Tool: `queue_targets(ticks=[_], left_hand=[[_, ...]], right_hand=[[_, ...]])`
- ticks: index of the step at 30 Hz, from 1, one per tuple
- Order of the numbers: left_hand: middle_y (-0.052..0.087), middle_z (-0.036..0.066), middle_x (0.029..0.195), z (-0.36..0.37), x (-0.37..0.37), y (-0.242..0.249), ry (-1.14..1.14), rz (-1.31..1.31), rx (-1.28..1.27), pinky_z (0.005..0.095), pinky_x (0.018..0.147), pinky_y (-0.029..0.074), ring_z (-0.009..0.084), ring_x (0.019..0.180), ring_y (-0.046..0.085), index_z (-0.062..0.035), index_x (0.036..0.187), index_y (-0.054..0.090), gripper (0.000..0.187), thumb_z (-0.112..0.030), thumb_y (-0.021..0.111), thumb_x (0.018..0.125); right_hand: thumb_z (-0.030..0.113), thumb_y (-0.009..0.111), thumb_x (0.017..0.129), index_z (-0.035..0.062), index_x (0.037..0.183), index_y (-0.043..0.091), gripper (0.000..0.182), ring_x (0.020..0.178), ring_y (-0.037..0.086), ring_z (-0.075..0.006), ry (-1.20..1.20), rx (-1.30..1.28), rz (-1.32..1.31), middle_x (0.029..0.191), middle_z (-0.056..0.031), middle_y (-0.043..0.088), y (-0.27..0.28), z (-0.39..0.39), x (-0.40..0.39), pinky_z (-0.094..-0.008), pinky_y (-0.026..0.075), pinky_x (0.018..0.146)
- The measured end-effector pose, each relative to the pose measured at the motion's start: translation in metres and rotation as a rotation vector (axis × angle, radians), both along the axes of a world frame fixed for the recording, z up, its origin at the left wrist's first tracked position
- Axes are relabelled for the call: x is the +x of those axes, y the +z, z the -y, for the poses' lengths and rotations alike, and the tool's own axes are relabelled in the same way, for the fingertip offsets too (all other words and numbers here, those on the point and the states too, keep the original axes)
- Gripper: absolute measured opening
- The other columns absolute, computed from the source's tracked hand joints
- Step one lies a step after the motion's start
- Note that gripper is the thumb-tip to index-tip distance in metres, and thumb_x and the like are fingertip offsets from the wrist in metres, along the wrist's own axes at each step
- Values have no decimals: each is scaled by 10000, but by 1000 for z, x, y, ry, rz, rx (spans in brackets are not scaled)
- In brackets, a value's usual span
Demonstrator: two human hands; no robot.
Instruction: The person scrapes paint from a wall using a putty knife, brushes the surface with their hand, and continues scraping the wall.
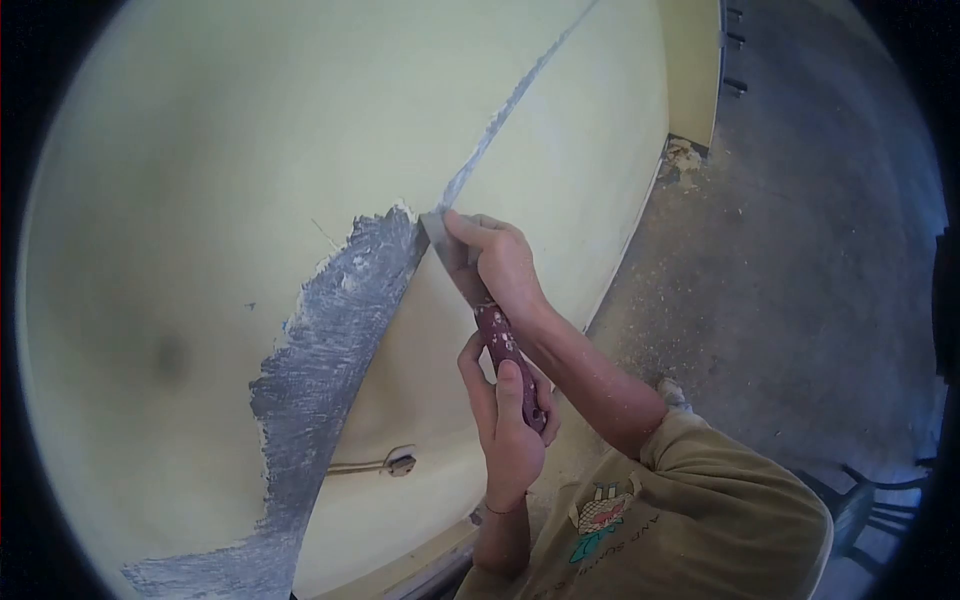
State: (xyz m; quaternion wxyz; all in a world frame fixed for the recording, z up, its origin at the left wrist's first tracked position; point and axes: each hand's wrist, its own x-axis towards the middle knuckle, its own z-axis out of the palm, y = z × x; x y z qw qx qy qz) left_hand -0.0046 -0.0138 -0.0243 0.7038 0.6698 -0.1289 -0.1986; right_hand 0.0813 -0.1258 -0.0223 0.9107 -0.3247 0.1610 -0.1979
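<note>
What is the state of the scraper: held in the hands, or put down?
The scraper is held: the left hand grips its handle, the right hand is at its blade.

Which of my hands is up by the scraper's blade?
Your right hand, the upper one: it is at the scraper's metal blade. Your left hand sits lower, gripping the dark red handle.

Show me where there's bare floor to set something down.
The grey floor, bordered by pale specks along the wall, the flake pile and the chair at lower right. It's crowded at the wall, where the right hand and left hand hold the scraper.
</note>
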Motion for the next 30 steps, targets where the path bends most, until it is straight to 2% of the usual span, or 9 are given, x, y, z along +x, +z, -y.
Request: queue_targets(ticks=[5, 9, 12, 14, 20, 23, 25, 28, 30], left_hand=[[466, 44, 684, -15, 6, 1, -40, -66, -12, 205, 361, 273, 73, 433, 375, -119, 1371, 291, 430, -345, 406, 1023], [481, 27, 702, -2, -2, 1, 70, -85, 25, 186, 372, 303, 62, 464, 402, -121, 1387, 271, 485, -377, 442, 1012], [476, 25, 709, -20, -1, 6, 15, -99, 8, 182, 376, 307, 63, 481, 410, -122, 1369, 296, 439, -356, 425, 1021], [477, 25, 716, -17, -1, 8, 2, -101, 23, 179, 379, 307, 63, 490, 415, -122, 1353, 311, 416, -349, 421, 1023], [472, 22, 677, -24, 3, 9, -11, -125, 0, 184, 367, 277, 63, 449, 392, -108, 1259, 382, 310, -318, 404, 1032], [427, 27, 624, -5, 12, 11, 185, -119, 84, 212, 340, 205, 62, 395, 319, -108, 1158, 444, 263, -334, 417, 1025], [433, 25, 634, 9, 25, 26, -37, -81, 24, 210, 341, 201, 57, 391, 304, -102, 1152, 449, 263, -330, 415, 1027], [447, 29, 629, -3, 1, 17, 19, -99, 18, 209, 345, 221, 63, 397, 324, -100, 1215, 420, 305, -339, 414, 1025], [471, 38, 630, -15, -4, 10, 44, -73, 40, 205, 350, 250, 69, 404, 356, -103, 1262, 386, 334, -340, 400, 1028]], right_hand=[[307, 584, 934, 67, 715, 548, 327, 531, 424, -87, -57, 18, 16, 641, -8, 501, -8, -15, 9, -248, 320, 487], [322, 593, 926, 67, 690, 547, 351, 586, 445, -95, 102, -4, -112, 662, -8, 511, -1, 1, -4, -252, 355, 569], [363, 575, 930, 70, 694, 554, 376, 553, 443, -109, -105, 24, -9, 658, -24, 522, 4, -22, 4, -269, 353, 525], [357, 576, 931, 68, 699, 562, 370, 577, 451, -106, -56, -16, -71, 653, -21, 518, 2, 1, 2, -267, 363, 555], [367, 551, 942, 15, 718, 612, 422, 580, 490, -141, -122, -154, -136, 689, -57, 575, -11, -24, 5, -319, 397, 558], [358, 546, 943, 25, 701, 605, 416, 585, 491, -135, -261, -278, -118, 678, -51, 568, -13, 6, 21, -314, 392, 558], [348, 542, 945, 36, 684, 599, 411, 580, 488, -123, -230, -120, -119, 655, -39, 559, -3, 16, 18, -298, 374, 537], [337, 545, 945, 58, 688, 591, 382, 558, 471, -100, -42, -181, -133, 631, -18, 535, -4, 7, 3, -267, 351, 526], [307, 554, 942, 49, 729, 595, 336, 546, 465, -98, -76, 0, -28, 622, -6, 515, -7, -9, 4, -262, 346, 503]])
